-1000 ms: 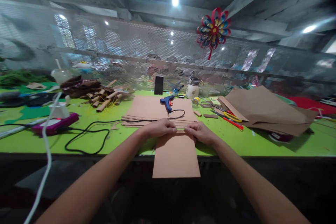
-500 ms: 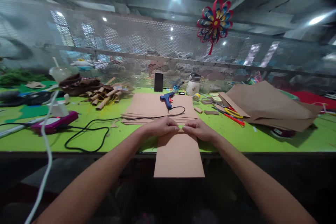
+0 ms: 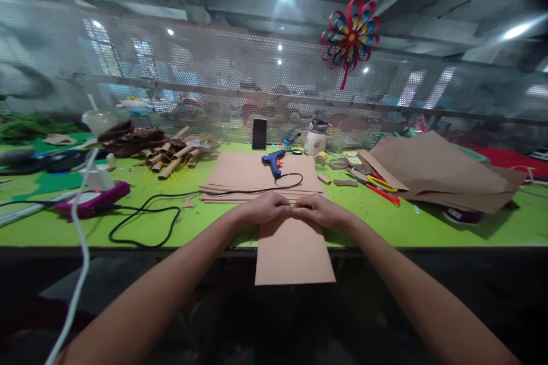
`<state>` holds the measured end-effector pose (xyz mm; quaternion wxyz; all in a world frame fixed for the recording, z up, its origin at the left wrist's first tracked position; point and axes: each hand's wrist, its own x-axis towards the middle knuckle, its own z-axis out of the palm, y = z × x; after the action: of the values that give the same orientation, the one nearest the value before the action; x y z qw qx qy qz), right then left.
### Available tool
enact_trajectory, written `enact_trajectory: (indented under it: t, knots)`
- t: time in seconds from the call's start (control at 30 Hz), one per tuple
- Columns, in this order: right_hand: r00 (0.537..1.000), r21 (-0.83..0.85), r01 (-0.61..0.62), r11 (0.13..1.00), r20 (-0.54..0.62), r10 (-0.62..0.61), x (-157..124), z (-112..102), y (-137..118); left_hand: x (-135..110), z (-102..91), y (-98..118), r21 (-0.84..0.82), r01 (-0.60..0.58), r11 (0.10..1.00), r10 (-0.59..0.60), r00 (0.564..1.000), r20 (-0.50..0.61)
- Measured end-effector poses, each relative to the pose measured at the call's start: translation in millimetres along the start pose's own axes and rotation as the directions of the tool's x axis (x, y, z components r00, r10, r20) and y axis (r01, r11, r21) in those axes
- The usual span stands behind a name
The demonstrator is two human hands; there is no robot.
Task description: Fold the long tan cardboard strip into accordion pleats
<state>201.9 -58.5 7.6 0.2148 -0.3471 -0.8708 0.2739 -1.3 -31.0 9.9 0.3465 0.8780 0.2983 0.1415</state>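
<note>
A sheet of brown kraft paper (image 3: 295, 254) lies at the table's front edge, its near end sticking out past it. My left hand (image 3: 269, 208) is closed on the left part of the sheet's far edge, fingers curled. Against it, my right hand (image 3: 319, 210) is closed on the same edge, the fingertips of both hands meeting in the middle. The fingers cover that edge, so any fold or roll in it is hidden. Just beyond the hands is a stack of brown paper sheets (image 3: 231, 171), with a blue glue gun (image 3: 273, 163) resting on top.
Scissors (image 3: 381, 183) and a large brown paper pile (image 3: 440, 174) lie right. Paper tubes (image 3: 175, 159) and a purple power strip (image 3: 92, 202) sit left. The black cord (image 3: 145, 199) loops across the green table (image 3: 205, 228). A phone (image 3: 259, 134) and bottle (image 3: 315, 138) stand behind.
My right hand has slid a little left, closing the small gap to my left hand. The sheet's near end has shifted slightly up and right in view.
</note>
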Motion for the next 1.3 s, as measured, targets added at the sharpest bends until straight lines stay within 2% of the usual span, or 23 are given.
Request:
enact_trajectory:
  t: [0.23,0.4,0.63,0.83,1.03,1.2,1.3]
  knots:
    - [0.999,0.167,-0.019,0.986,-0.028,0.024,-7.5,-2.7,11.2,-12.2,-13.3,4.9,-0.131,0.028,0.991,-0.020,0.998,0.056]
    - [0.998,0.151,-0.006,0.988,-0.062,0.016,-10.0,-4.3,8.6,-15.5,-16.2,8.2,-0.195,0.038,0.980,-0.020,0.995,0.095]
    - [0.990,0.091,-0.004,0.996,-0.137,0.017,-10.1,-1.1,6.4,-15.3,-16.2,5.3,-0.242,0.175,0.954,-0.162,0.984,0.072]
    - [0.997,0.079,0.009,0.997,-0.079,-0.003,-9.1,-2.1,10.2,-12.1,-14.9,3.6,-0.117,0.148,0.982,-0.148,0.989,0.010]
    - [0.999,0.124,0.033,0.992,-0.047,-0.027,-7.6,-2.0,12.4,-11.9,-12.3,8.7,0.034,0.080,0.996,-0.077,0.994,-0.080]
    - [1.000,0.166,0.013,0.986,-0.021,-0.010,-8.0,-2.3,16.2,-12.5,-9.7,8.7,0.096,0.036,0.995,-0.025,0.993,-0.112]
    - [1.000,0.135,0.007,0.991,-0.024,-0.004,-8.0,-2.9,17.1,-13.4,-8.4,8.3,0.119,0.020,0.993,-0.004,0.991,-0.137]
